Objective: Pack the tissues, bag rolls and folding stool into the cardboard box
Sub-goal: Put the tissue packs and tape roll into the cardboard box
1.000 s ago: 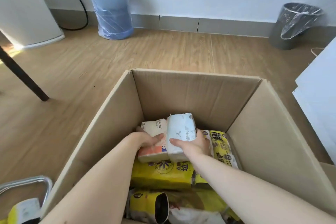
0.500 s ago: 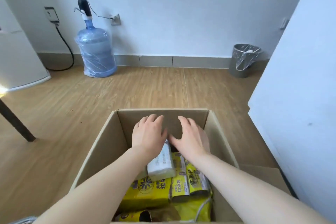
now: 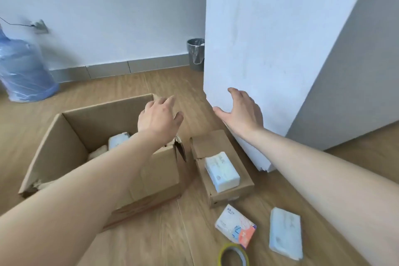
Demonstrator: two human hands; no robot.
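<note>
The open cardboard box (image 3: pixel 67 136) stands on the wooden floor at the left. A pale blue tissue pack (image 3: pixel 118 140) shows inside it, partly hidden by my left forearm. My left hand (image 3: pixel 158 120) hovers over the box's far right corner, empty, fingers apart. My right hand (image 3: pixel 240 111) is raised to the right of the box, open and empty. One tissue pack (image 3: pixel 222 171) lies on the box's folded-out flap (image 3: pixel 218 142). Two more lie on the floor: a white and orange pack (image 3: pixel 235 225) and a pale blue pack (image 3: pixel 285 232).
A white board (image 3: pixel 269 49) leans upright just behind my right hand. A roll of tape (image 3: pixel 233 255) lies at the bottom edge. A water bottle (image 3: pixel 21 71) stands far left and a grey bin (image 3: pixel 196 54) against the wall.
Both hands have let go of the tissue packs and risen out of the box. The view has swung right, bringing the flap, loose tissue packs and tape into sight.
</note>
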